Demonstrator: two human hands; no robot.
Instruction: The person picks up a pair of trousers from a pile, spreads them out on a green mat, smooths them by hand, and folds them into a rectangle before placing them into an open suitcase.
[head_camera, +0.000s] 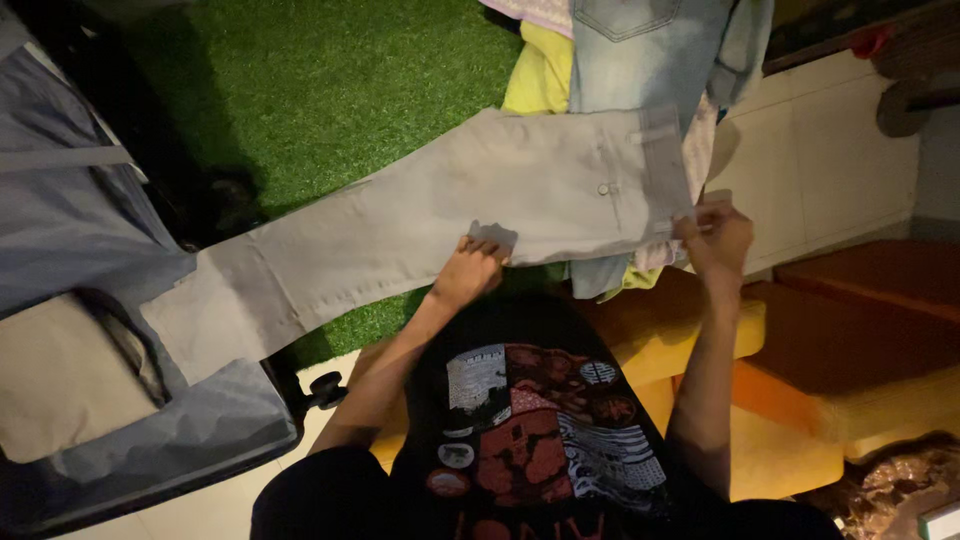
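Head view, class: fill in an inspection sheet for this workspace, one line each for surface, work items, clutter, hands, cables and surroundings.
Surface: green artificial turf, pale floor at its edge.
Work items: light grey trousers spread flat, legs reaching over an open suitcase.
Clutter: pile of clothes, denim and yellow pieces, beyond the waistband.
Hands: left hand grips the trousers' near edge; right hand pinches the waistband.
Cables: nothing seen.
Surroundings: white cabinet, orange cushions on the right.
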